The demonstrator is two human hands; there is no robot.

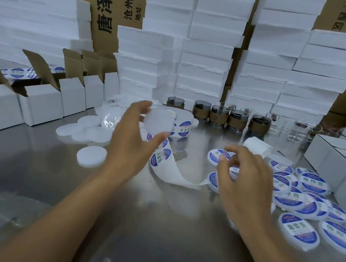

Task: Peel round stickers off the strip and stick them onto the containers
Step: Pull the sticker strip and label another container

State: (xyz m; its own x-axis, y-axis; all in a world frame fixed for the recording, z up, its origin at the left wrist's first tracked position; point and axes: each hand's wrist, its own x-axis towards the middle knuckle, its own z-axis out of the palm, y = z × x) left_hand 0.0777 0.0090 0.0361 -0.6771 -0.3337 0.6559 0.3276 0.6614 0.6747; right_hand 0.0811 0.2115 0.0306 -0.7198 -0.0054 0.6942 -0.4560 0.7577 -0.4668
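Observation:
My left hand (130,139) holds a plain white round container lid (159,121) between thumb and fingers, lifted above the metal table (149,230). Below it runs the white sticker strip (174,172) with blue round stickers, leading back to the roll (180,120). My right hand (244,178) hovers over the strip's right end with fingers curled; its fingertips seem to pinch a blue sticker (234,169), partly hidden. Several labelled containers (299,230) lie at the right. Unlabelled white lids (91,155) lie at the left.
Open white cartons (40,103) line the left side and closed ones (335,164) the right. Dark cups with brown sleeves (218,115) and clear glasses (299,130) stand behind the roll. Foam slab stacks (204,67) and cardboard boxes fill the back.

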